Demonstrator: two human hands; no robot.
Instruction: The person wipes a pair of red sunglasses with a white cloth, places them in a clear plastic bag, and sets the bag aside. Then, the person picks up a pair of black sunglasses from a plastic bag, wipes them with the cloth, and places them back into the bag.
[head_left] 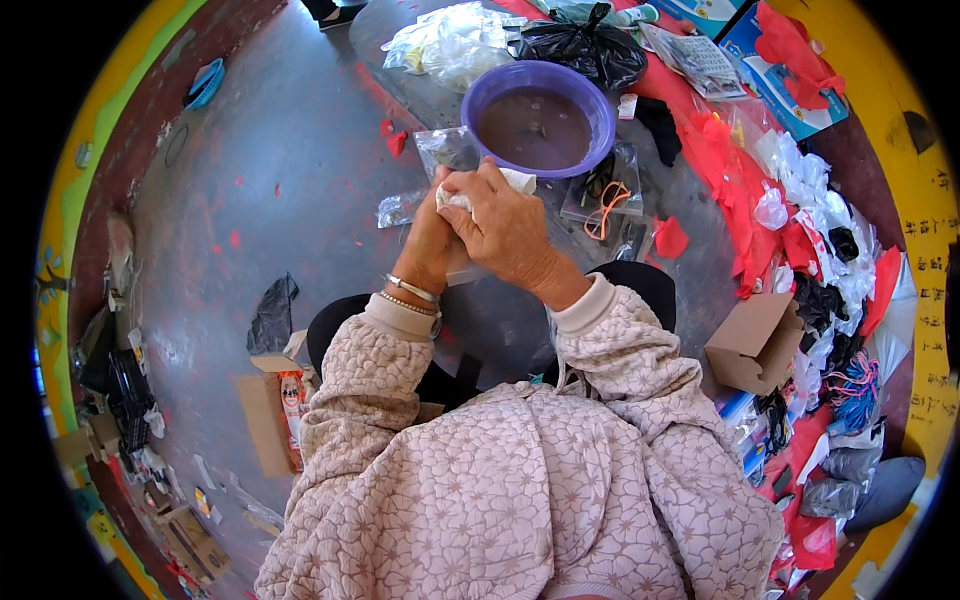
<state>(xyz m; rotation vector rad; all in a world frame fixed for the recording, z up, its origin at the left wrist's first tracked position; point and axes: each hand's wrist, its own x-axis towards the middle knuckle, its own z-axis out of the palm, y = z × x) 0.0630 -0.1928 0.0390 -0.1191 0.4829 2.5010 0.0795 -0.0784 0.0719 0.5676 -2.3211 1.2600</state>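
A small white piece (520,181), cloth or plastic, is pinched between both hands: the right hand (505,228) is closed over it and the left hand (432,238) is clasped beneath. It is held just short of the purple basin (600,110). A steady two-handed pinch is advised. Clear packets (445,150) crowd the basin rim; open floor (290,170) lies to the left.

floor (290,170): grey, shiny, red-flecked | wall (925,230): yellow | light: bright, even
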